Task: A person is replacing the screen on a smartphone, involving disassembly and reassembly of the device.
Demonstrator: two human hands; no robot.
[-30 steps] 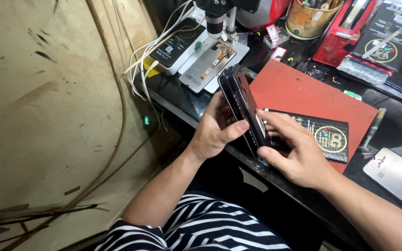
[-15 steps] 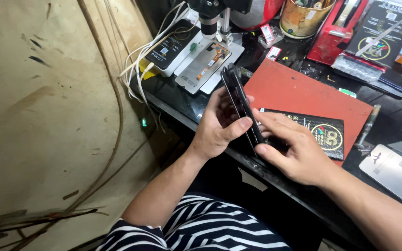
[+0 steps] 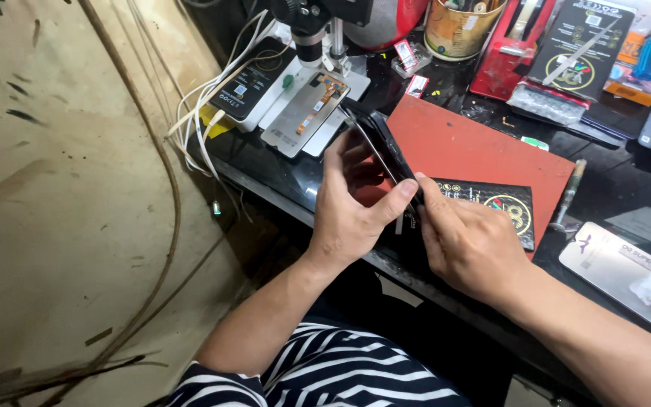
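A dark phone (image 3: pixel 387 147) stands on edge over the near part of a red work mat (image 3: pixel 484 147), and its screen panel is parted slightly from the body. My left hand (image 3: pixel 352 207) grips it from the left, thumb pressed against its lower end. My right hand (image 3: pixel 469 241) holds the phone's lower edge from the right, fingertips at the seam. A small black card with a round emblem (image 3: pixel 499 207) lies on the mat just beyond my right hand.
A microscope (image 3: pixel 310 30) stands at the back over an opened phone back plate (image 3: pixel 307 113), with white cables (image 3: pixel 197 113) hanging off the bench edge. A screwdriver (image 3: pixel 569 192), a silver packet (image 3: pixel 627 275), a tool tin (image 3: pixel 457 26) and packages lie to the right.
The phone has tilted and shifted a little to the right. My left thumb has slid across to its lower end, while my right hand has stayed at the bottom edge.
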